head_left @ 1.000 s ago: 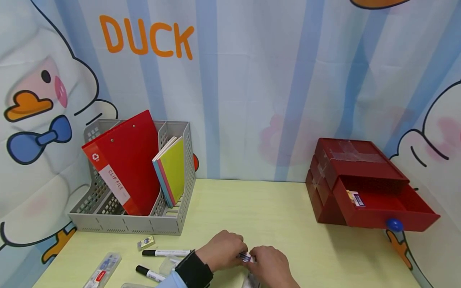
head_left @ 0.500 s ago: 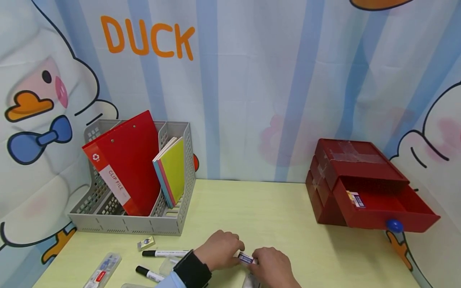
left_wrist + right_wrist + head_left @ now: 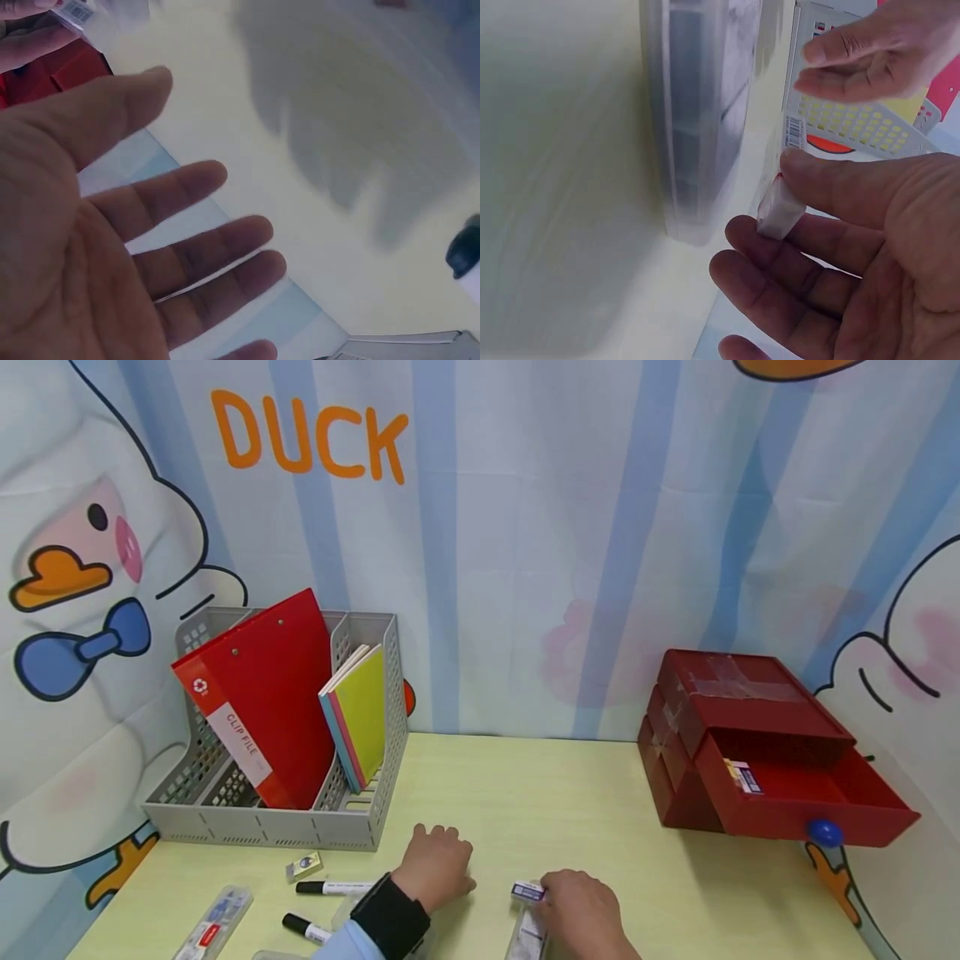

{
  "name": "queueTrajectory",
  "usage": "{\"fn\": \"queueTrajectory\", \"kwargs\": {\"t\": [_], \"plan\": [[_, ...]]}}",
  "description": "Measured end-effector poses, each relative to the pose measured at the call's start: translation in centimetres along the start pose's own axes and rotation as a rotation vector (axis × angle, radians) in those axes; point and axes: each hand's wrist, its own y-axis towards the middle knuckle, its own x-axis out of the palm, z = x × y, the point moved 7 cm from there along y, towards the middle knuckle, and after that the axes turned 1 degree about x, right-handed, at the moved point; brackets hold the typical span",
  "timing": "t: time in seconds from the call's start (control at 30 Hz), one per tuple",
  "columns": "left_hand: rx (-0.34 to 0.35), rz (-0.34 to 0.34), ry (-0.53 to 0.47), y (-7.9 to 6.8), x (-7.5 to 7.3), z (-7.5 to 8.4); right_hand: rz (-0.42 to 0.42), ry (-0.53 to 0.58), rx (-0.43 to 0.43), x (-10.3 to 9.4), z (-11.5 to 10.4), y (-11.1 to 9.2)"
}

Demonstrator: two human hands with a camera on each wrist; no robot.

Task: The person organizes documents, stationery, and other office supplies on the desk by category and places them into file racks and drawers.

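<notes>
My right hand (image 3: 583, 910) pinches a small white eraser (image 3: 528, 891) with a dark printed sleeve between thumb and fingers. The right wrist view shows the eraser's (image 3: 784, 214) plain white end and a barcode on its wrapping. Just below it lies a clear plastic case (image 3: 527, 939) with pale pieces inside, partly covered by the right hand. My left hand (image 3: 437, 864) is over the table to the left, holding nothing. Its fingers (image 3: 202, 255) are spread and slightly bent in the left wrist view. Under the left forearm, another clear container is mostly hidden.
Two black-capped markers (image 3: 341, 887), a small yellow-and-white block (image 3: 303, 867) and a clear case (image 3: 213, 927) lie at the left. Behind them stands a grey organizer (image 3: 262, 828) with a red clip file (image 3: 277, 693). At the right, a red drawer (image 3: 772, 814) is pulled out, with small erasers inside.
The left hand has let go of the eraser and moved left, away from the right hand. The right hand keeps the eraser and has shifted slightly right.
</notes>
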Motion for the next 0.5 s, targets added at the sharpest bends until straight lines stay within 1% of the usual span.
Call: {"fn": "queueTrajectory", "kwargs": {"t": [0.07, 0.13, 0.27, 0.37, 0.5], "plan": [[-0.04, 0.008, 0.021, 0.0, 0.0, -0.5, 0.011, -0.016, 0.01, -0.3, 0.2, 0.1], [-0.072, 0.014, 0.037, 0.0, 0.1, -1.0, 0.041, -0.024, -0.003, -0.7, 0.4, 0.0], [-0.117, 0.033, 0.047, -0.2, 0.2, -1.8, 0.098, -0.021, -0.026, -1.6, 0.8, -0.1], [-0.133, 0.052, 0.051, -0.3, -0.1, -2.2, 0.127, 0.003, -0.021, -2.3, 1.4, -0.1], [-0.142, 0.062, 0.07, -0.4, -0.6, -2.4, 0.136, 0.026, 0.018, -3.6, 2.2, 0.0]]}}
